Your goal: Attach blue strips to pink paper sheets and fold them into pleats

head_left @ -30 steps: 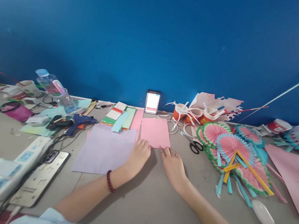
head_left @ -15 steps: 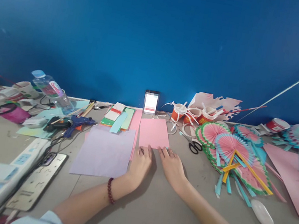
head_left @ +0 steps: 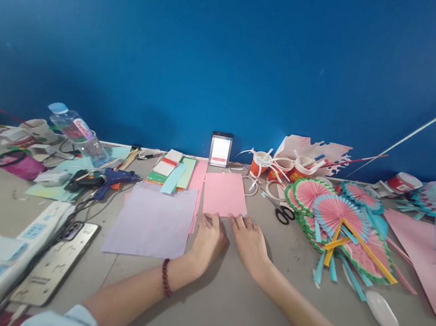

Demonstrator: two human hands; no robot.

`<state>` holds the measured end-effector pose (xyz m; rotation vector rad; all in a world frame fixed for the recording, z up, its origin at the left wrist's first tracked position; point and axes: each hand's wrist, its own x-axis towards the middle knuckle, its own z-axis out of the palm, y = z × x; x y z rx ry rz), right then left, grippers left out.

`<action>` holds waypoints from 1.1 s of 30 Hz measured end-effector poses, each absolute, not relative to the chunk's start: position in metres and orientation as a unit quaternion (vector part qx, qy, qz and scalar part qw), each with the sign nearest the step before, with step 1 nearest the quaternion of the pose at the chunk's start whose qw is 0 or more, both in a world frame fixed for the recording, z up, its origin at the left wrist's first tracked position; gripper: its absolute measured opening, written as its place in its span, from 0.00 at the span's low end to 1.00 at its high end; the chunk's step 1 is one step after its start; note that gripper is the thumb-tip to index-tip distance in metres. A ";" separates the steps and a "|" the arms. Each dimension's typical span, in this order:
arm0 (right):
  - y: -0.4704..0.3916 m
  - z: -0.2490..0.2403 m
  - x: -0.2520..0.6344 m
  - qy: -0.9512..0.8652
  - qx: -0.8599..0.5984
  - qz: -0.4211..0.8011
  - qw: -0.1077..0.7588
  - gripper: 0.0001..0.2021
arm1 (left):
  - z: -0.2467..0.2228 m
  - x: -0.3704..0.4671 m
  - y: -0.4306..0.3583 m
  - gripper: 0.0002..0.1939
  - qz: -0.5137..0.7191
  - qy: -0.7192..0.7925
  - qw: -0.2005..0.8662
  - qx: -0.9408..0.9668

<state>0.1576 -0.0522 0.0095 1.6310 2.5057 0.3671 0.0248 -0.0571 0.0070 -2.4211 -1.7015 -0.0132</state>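
Observation:
A pink sheet of paper (head_left: 226,192) lies flat on the grey table in front of me, its near edge running between my hands. My left hand (head_left: 209,240), with a dark red bead bracelet (head_left: 167,277) on its wrist, has its fingers bent and pressed together on the near left corner. On the near right corner, my right hand (head_left: 251,244) presses the paper edge with its fingers close together. Both thumbs are largely hidden. Left of my left hand rests a lavender sheet (head_left: 152,222), partly over more pink paper (head_left: 200,170).
Black-handled scissors (head_left: 285,214) and pleated paper fans (head_left: 341,218) sit to the right, near a white mouse (head_left: 382,311). On the left are a blue glue gun (head_left: 113,181), a phone (head_left: 56,264) and a power strip (head_left: 29,242). Red cups (head_left: 260,165) stand by the blue wall.
My left hand and wrist have shifted slightly to the right along the paper's near edge. My right hand stays almost where it was, and the sheet has barely moved.

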 end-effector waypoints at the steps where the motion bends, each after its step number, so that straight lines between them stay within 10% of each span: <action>1: -0.052 0.009 0.157 0.830 0.541 0.122 0.064 0.26 | 0.007 0.024 -0.057 0.17 -0.009 -0.570 0.091 -0.817; 33: -0.052 0.004 0.149 0.826 0.540 0.154 0.048 0.27 | 0.002 0.024 -0.057 0.22 -0.007 -0.542 0.164 -0.824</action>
